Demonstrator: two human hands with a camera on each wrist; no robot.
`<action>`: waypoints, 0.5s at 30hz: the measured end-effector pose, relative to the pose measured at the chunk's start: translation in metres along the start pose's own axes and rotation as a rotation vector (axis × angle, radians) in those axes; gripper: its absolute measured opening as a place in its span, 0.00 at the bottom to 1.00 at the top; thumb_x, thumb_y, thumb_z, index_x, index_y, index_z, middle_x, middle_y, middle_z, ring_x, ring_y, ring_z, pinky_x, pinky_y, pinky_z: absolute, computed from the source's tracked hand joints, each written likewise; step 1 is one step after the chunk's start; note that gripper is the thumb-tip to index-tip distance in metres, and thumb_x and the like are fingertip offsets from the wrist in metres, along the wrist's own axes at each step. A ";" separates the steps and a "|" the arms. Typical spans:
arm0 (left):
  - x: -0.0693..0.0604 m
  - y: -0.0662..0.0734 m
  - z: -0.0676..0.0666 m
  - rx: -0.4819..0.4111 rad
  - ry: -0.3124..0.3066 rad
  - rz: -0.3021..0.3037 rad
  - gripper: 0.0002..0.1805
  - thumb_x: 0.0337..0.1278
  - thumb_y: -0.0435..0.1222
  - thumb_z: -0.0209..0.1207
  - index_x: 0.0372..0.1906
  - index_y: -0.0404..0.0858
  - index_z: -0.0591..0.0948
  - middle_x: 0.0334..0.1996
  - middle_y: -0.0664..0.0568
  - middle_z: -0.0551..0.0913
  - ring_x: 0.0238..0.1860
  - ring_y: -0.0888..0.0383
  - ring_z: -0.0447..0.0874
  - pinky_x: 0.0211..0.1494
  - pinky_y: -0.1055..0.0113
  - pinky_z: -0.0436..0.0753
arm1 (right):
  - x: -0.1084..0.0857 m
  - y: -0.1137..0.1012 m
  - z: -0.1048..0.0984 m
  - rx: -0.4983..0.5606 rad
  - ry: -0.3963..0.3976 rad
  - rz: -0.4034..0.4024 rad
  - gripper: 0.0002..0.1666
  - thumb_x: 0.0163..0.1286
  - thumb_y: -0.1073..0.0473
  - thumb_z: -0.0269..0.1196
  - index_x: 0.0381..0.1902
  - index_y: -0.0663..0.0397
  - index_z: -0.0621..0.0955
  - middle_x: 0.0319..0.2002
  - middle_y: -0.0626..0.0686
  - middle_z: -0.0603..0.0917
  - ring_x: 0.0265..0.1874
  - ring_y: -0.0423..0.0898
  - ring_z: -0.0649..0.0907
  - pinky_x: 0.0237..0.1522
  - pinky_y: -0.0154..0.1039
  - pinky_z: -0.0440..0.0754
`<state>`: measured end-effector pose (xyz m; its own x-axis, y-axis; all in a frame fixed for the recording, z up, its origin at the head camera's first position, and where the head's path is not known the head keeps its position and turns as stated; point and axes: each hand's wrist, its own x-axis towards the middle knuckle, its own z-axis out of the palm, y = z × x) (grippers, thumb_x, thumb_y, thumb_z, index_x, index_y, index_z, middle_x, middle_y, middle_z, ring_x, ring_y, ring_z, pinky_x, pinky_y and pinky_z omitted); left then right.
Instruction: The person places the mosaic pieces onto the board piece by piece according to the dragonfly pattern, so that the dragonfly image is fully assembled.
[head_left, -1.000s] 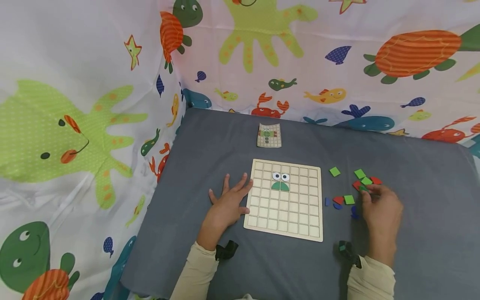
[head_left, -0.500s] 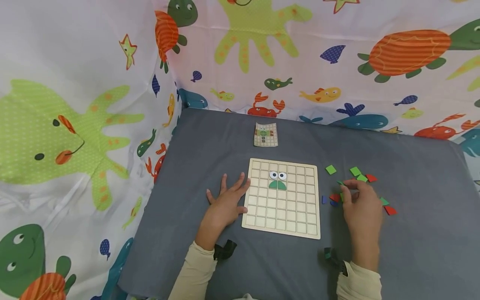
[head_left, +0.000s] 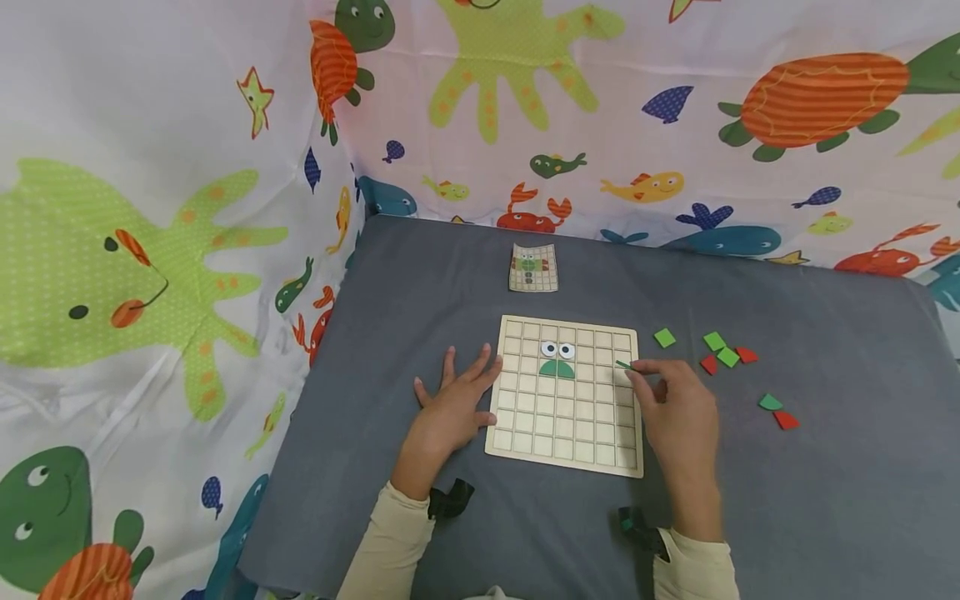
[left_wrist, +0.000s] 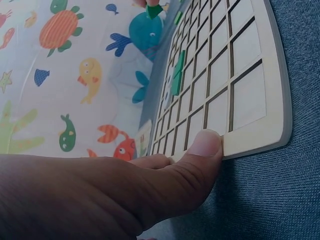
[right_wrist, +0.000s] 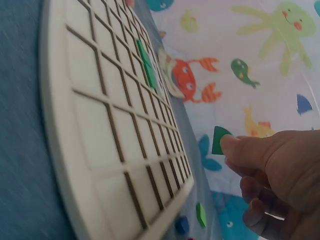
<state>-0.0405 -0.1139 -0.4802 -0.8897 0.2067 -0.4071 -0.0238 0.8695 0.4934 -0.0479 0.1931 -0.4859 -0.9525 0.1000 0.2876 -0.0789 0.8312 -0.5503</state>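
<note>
Head view: left grip (head_left: 452, 412), fingers spread wide, touches the left edge of the pale wooden gridded board (head_left: 555, 429); right grip (head_left: 678, 408) pinches a dark-green quarter-round piece (right_wrist: 218, 142) above the board's right side. On the board sit two matching dark-green pieces (head_left: 566, 369), then two white eye pieces (head_left: 549, 350); right of it, lime-green square pieces (head_left: 727, 357); beyond it, a printed card (head_left: 534, 279).

smooth wooden board (head_left: 564, 409), matt woven cloth (head_left: 540, 521)

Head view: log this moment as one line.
right hand: pinches green piece, raised by right edge of grid board | left hand: touches board's left edge | on board: two eye pieces, two green pieces
</note>
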 end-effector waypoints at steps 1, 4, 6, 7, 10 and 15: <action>0.000 0.000 0.000 0.001 0.004 0.003 0.52 0.61 0.42 0.71 0.86 0.57 0.56 0.86 0.62 0.44 0.86 0.41 0.24 0.72 0.16 0.35 | -0.001 -0.001 0.002 0.010 0.002 -0.020 0.11 0.68 0.60 0.77 0.47 0.52 0.90 0.28 0.50 0.76 0.18 0.45 0.69 0.20 0.39 0.64; 0.001 0.000 0.000 0.006 0.005 0.004 0.52 0.62 0.42 0.71 0.86 0.58 0.56 0.86 0.63 0.44 0.86 0.42 0.24 0.72 0.16 0.35 | -0.003 -0.006 0.007 0.040 0.013 -0.084 0.11 0.66 0.62 0.77 0.46 0.53 0.90 0.29 0.52 0.77 0.20 0.45 0.69 0.21 0.39 0.64; 0.001 0.000 0.000 0.005 0.005 0.003 0.52 0.62 0.42 0.71 0.86 0.58 0.56 0.86 0.64 0.43 0.86 0.42 0.23 0.72 0.16 0.34 | -0.005 -0.009 0.010 0.044 0.012 -0.113 0.10 0.66 0.63 0.77 0.45 0.53 0.90 0.30 0.52 0.78 0.21 0.44 0.69 0.22 0.39 0.65; 0.001 0.000 0.000 0.005 0.006 0.003 0.52 0.62 0.42 0.71 0.86 0.58 0.56 0.86 0.64 0.44 0.86 0.42 0.23 0.72 0.16 0.34 | -0.006 -0.011 0.012 0.043 0.008 -0.126 0.10 0.66 0.63 0.77 0.45 0.52 0.90 0.30 0.51 0.78 0.22 0.43 0.70 0.22 0.39 0.65; 0.001 -0.001 0.000 0.002 0.007 -0.001 0.52 0.62 0.42 0.71 0.86 0.58 0.56 0.86 0.64 0.44 0.86 0.43 0.23 0.72 0.16 0.34 | -0.011 -0.015 0.017 0.038 -0.014 -0.157 0.10 0.66 0.63 0.78 0.45 0.51 0.91 0.31 0.49 0.79 0.24 0.42 0.72 0.22 0.38 0.67; 0.000 -0.001 0.001 -0.004 0.010 -0.003 0.52 0.61 0.42 0.71 0.86 0.58 0.56 0.86 0.63 0.44 0.86 0.43 0.23 0.72 0.16 0.34 | -0.017 -0.023 0.026 0.047 -0.069 -0.183 0.10 0.64 0.63 0.78 0.43 0.51 0.91 0.32 0.47 0.78 0.27 0.41 0.74 0.22 0.38 0.70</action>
<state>-0.0404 -0.1140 -0.4812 -0.8941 0.1997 -0.4009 -0.0280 0.8684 0.4951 -0.0377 0.1578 -0.4982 -0.9387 -0.0899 0.3329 -0.2652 0.8053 -0.5303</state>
